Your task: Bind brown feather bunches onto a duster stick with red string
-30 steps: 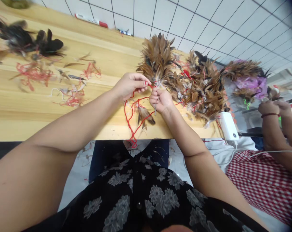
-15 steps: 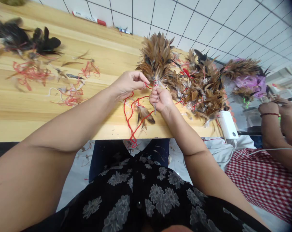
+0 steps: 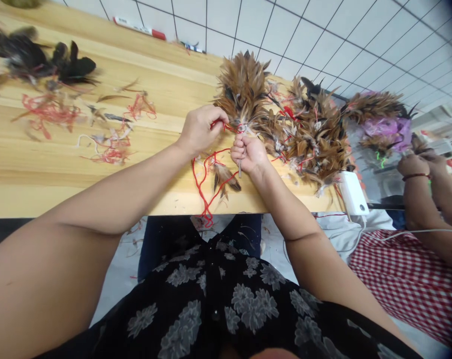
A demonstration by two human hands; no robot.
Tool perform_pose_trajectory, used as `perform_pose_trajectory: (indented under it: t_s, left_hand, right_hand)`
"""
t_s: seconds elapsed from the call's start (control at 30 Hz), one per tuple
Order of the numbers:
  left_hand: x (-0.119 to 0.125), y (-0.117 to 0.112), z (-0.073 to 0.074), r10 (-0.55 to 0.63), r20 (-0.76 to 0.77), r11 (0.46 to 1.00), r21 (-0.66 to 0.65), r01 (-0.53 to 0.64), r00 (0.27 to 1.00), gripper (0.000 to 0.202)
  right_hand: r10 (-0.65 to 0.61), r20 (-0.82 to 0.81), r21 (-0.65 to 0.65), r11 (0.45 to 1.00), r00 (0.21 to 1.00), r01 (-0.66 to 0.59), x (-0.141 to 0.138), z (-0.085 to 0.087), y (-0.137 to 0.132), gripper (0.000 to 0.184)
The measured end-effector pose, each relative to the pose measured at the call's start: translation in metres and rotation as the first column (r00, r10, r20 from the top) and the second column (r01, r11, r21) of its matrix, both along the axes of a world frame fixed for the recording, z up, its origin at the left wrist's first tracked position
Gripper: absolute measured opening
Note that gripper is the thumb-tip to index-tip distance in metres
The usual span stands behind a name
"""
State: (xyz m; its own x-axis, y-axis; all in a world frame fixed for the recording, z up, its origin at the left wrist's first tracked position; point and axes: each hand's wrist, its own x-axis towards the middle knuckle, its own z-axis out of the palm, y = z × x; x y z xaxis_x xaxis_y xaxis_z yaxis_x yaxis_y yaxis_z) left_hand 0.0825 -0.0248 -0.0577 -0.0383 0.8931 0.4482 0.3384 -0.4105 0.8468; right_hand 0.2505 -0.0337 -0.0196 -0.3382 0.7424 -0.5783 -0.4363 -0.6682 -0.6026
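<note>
My right hand (image 3: 249,152) is closed round the thin stick of a feather duster (image 3: 242,85), just below its bound feathers. The brown plume points away from me. Left of it, my left hand (image 3: 203,128) is closed on a red string (image 3: 199,185), which runs taut to the white quill ends at the duster's neck. More of that string loops down over the table's front edge. A small loose tuft of feathers (image 3: 226,177) lies beneath my hands.
Brown feather bunches (image 3: 311,134) are heaped to the right, beside a white power bank (image 3: 353,193). Black feathers (image 3: 74,65) and red thread scraps (image 3: 48,112) lie at left. A marker (image 3: 139,28) rests by the tiled wall. A co-worker's hands (image 3: 416,164) are at far right.
My left hand has turned over, its back now facing up, and the fingers have curled tighter on the red string. My right hand stays on the stick.
</note>
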Motion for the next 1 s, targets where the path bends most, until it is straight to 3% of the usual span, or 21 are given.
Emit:
perform_pose_trajectory:
  t_s: [0.4, 0.63, 0.83, 1.0]
  left_hand:
    - [0.016, -0.005, -0.002, 0.066, 0.102, 0.997, -0.043, -0.062, 0.993, 0.021]
    - [0.023, 0.001, -0.009, -0.011, 0.346, 0.993, -0.108, 0.051, 0.938, 0.015]
    - [0.026, -0.005, -0.008, -0.095, 0.382, 0.975, -0.15, 0.163, 0.919, 0.021]
    - [0.024, -0.002, -0.008, -0.071, 0.388, 0.975, -0.166, 0.146, 0.919, 0.021]
  right_hand:
    - [0.02, -0.014, 0.01, 1.0, 1.0, -0.019, -0.002, -0.003, 0.0, 0.033]
    - [0.024, 0.003, 0.007, 1.0, 1.0, -0.024, -0.003, 0.001, -0.002, 0.033]
    - [0.018, -0.001, 0.009, 1.0, 1.0, -0.018, -0.003, 0.001, -0.001, 0.034]
    - [0.064, 0.019, 0.005, 0.998, 0.998, -0.064, -0.002, -0.001, 0.0, 0.033]
